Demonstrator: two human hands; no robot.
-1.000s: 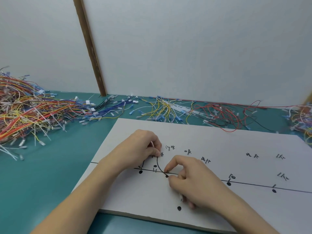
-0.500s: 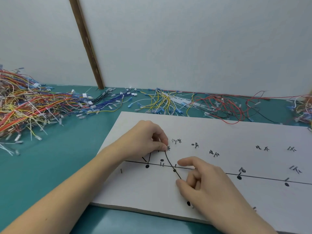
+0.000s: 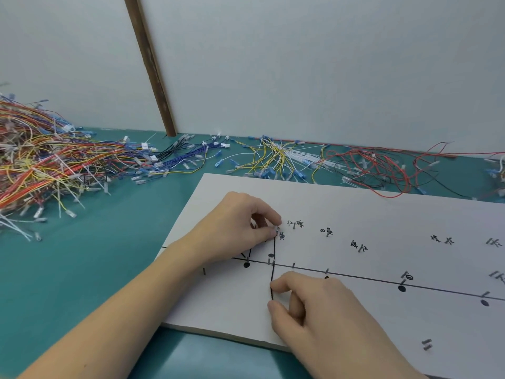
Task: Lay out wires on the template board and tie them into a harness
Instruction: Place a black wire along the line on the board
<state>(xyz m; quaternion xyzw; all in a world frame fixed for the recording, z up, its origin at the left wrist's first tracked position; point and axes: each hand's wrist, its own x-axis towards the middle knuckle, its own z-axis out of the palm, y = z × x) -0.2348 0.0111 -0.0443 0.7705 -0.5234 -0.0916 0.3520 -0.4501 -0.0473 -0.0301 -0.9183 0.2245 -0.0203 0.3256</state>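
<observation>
On white board, I am watching left hand pinching top end of black wire; right hand pinching lower end, wire running straight across drawn line.

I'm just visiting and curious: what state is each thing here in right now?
Black wire: stretched straight across the board, held at both ends.
Left hand: pinching the wire's upper end.
Right hand: pinching its lower end.
Board: flat on the table.
Wire piles: loose, tangled.
</observation>
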